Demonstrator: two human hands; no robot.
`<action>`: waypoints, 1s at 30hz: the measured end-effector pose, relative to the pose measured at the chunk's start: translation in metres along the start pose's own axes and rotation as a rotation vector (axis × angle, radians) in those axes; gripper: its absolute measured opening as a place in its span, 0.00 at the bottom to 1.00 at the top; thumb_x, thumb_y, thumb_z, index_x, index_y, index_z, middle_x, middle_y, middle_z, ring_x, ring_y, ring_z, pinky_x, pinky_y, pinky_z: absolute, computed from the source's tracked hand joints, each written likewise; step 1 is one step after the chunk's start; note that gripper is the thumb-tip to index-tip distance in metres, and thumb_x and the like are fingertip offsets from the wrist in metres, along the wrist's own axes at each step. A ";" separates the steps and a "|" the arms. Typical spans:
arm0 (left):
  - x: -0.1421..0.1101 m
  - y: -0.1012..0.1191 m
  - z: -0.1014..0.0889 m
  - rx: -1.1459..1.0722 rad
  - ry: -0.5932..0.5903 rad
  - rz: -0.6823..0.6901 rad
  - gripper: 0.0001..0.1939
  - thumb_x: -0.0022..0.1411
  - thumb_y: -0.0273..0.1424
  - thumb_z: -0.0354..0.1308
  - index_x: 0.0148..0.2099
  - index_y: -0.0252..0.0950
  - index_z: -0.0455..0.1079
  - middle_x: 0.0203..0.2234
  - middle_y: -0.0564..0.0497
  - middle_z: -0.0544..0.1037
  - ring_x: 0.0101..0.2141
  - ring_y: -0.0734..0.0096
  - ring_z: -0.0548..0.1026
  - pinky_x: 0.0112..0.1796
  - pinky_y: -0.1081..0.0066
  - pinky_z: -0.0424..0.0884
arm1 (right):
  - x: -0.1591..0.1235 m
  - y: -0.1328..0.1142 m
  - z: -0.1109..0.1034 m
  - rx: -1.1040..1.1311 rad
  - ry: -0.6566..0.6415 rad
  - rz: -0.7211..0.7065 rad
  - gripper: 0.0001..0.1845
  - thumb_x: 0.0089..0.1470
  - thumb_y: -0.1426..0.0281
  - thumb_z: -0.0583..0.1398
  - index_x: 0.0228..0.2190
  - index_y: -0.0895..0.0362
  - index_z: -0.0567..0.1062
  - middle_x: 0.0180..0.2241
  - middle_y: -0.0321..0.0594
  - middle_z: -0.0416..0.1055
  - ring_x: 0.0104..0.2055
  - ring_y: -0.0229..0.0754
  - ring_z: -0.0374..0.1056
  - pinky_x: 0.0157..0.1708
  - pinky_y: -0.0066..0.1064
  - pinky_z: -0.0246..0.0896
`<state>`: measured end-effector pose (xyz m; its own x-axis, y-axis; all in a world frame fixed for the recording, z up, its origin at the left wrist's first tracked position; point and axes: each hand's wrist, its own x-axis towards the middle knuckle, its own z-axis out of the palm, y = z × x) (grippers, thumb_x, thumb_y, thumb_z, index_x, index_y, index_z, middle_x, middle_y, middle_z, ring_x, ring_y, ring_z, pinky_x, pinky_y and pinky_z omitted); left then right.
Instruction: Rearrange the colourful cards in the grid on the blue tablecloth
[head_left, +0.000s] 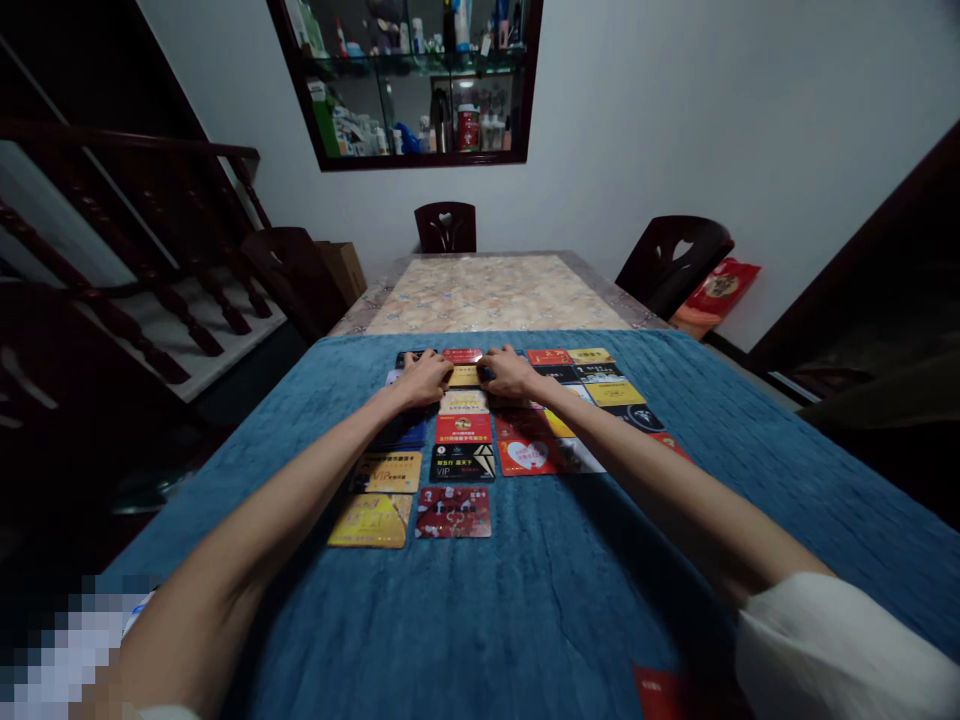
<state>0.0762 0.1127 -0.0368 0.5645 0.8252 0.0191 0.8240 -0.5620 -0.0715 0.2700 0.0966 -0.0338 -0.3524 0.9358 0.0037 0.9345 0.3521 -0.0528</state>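
Observation:
Rows of printed plastic cards lie on the blue cloth. Far up the middle column, a gold card sits between my hands. My left hand has its fingers bent against the card's left end. Curled at the opposite end is my right hand, over a dark patch that I cannot make out. A red card lies just beyond the gold one, and a pale card just nearer. Closer to me are a black VIP card and a dark red patterned card. My forearms hide parts of the side columns.
The blue cloth covers the near part of the table; its patterned top shows beyond. A red item lies at the near edge, partly out of view. Dark wooden chairs stand around, with a railing at left.

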 end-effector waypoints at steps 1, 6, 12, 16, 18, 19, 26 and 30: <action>0.000 0.000 0.000 0.000 -0.002 0.002 0.14 0.60 0.24 0.52 0.46 0.37 0.72 0.50 0.39 0.75 0.54 0.46 0.65 0.49 0.46 0.60 | 0.000 0.000 0.000 -0.002 -0.001 0.001 0.22 0.57 0.67 0.60 0.54 0.56 0.75 0.56 0.50 0.70 0.58 0.59 0.60 0.45 0.37 0.62; 0.002 -0.004 0.003 0.005 -0.008 0.008 0.14 0.59 0.25 0.52 0.46 0.36 0.73 0.49 0.38 0.75 0.53 0.46 0.65 0.49 0.46 0.60 | 0.000 0.000 0.001 -0.010 -0.005 -0.005 0.22 0.58 0.67 0.59 0.54 0.56 0.75 0.56 0.50 0.70 0.58 0.58 0.62 0.45 0.37 0.62; 0.004 -0.006 0.007 0.011 -0.005 0.003 0.15 0.59 0.25 0.53 0.48 0.37 0.72 0.50 0.39 0.74 0.54 0.46 0.65 0.49 0.47 0.59 | 0.000 0.000 0.002 -0.024 -0.002 -0.015 0.20 0.58 0.66 0.59 0.51 0.55 0.77 0.55 0.51 0.71 0.58 0.59 0.62 0.44 0.37 0.62; 0.005 -0.007 0.008 0.010 -0.007 0.001 0.15 0.59 0.26 0.53 0.47 0.37 0.73 0.49 0.39 0.75 0.53 0.46 0.65 0.48 0.48 0.59 | 0.001 0.001 0.002 -0.034 -0.001 -0.020 0.20 0.57 0.67 0.60 0.51 0.54 0.77 0.55 0.51 0.72 0.57 0.59 0.63 0.44 0.37 0.62; 0.006 -0.007 0.008 0.008 -0.010 -0.003 0.14 0.59 0.26 0.53 0.46 0.37 0.73 0.48 0.39 0.75 0.53 0.46 0.65 0.48 0.48 0.60 | 0.002 0.001 0.003 -0.038 -0.002 -0.022 0.21 0.56 0.67 0.60 0.51 0.54 0.77 0.54 0.50 0.72 0.57 0.59 0.63 0.44 0.37 0.62; 0.007 -0.007 0.008 0.006 -0.012 -0.005 0.13 0.59 0.27 0.53 0.45 0.37 0.73 0.48 0.39 0.75 0.52 0.46 0.65 0.48 0.49 0.60 | 0.003 0.001 0.003 -0.041 -0.002 -0.022 0.21 0.56 0.67 0.60 0.51 0.54 0.78 0.54 0.50 0.72 0.57 0.58 0.63 0.44 0.37 0.62; 0.008 -0.007 0.007 -0.006 -0.028 -0.027 0.13 0.59 0.28 0.54 0.45 0.39 0.75 0.49 0.40 0.74 0.53 0.46 0.64 0.48 0.49 0.60 | 0.006 0.002 0.005 -0.051 0.000 -0.024 0.20 0.55 0.69 0.59 0.49 0.55 0.79 0.54 0.50 0.73 0.56 0.58 0.63 0.45 0.37 0.62; 0.007 -0.006 0.006 -0.008 -0.033 -0.025 0.13 0.60 0.27 0.52 0.44 0.38 0.75 0.50 0.39 0.74 0.53 0.46 0.63 0.48 0.48 0.60 | 0.005 0.000 0.005 -0.058 0.002 -0.024 0.21 0.54 0.68 0.60 0.50 0.55 0.79 0.55 0.51 0.72 0.57 0.59 0.63 0.48 0.40 0.62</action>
<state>0.0754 0.1224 -0.0423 0.5422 0.8402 -0.0117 0.8381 -0.5418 -0.0639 0.2682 0.1013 -0.0391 -0.3747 0.9271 0.0061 0.9271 0.3747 0.0051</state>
